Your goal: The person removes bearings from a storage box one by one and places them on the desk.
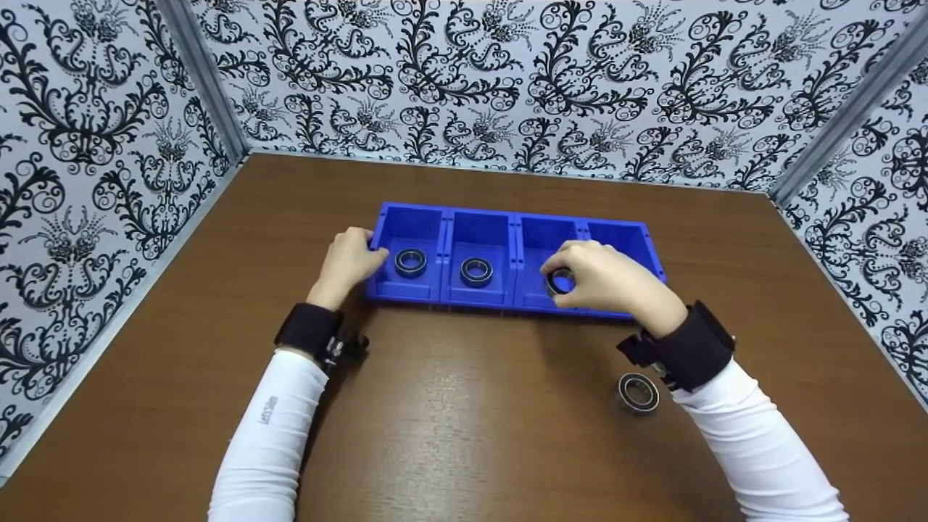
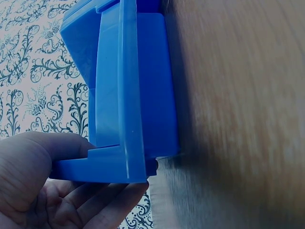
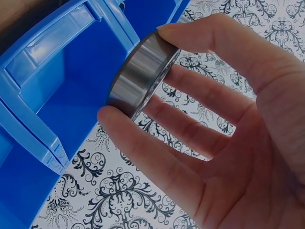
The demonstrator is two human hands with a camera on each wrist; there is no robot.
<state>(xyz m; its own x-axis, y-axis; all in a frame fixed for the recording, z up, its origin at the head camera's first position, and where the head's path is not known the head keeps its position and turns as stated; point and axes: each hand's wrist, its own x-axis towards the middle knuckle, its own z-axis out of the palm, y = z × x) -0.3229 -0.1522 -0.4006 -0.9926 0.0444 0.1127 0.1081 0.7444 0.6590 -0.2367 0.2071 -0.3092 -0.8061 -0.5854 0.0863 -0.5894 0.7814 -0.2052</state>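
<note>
Blue four-compartment bin, centre; left hand gripping its left end. Metal bearing, right of centre, pinched by right hand. Two bearings, leftmost compartments. Fourth bearing, on desk, lower right.

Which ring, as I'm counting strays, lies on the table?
The ring near the right wristband, alone on the table; two rings sit in the tray, the right hand holds another.
</note>
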